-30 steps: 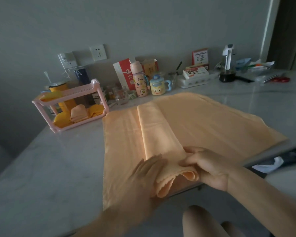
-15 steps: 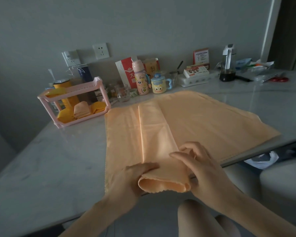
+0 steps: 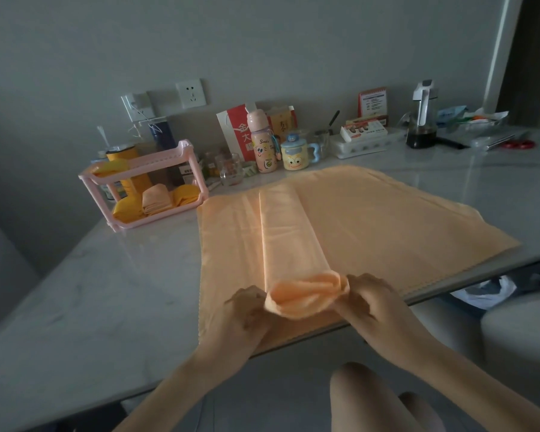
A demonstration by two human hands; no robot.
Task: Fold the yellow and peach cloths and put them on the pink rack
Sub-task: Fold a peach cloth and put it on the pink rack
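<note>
Pinching the peach cloth (image 3: 371, 219) fold between them, left grip (image 3: 247, 310) and right grip (image 3: 371, 299) each hold 1 end so it lies straight.

Both forearms reach forward and converge. The left hand (image 3: 247, 310) pinches one end of the peach cloth (image 3: 306, 296) roll, and the right hand (image 3: 374, 302) pinches the opposite end, fingers curled.

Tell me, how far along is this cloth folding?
Done: folded yellow cloths and a folded peach cloth sit on the pink rack, lower shelf. In hand: the left hand and right hand pinch a raised fold at the near edge of the large peach cloth on the table. Left: finishing its folds, then racking it.
</note>
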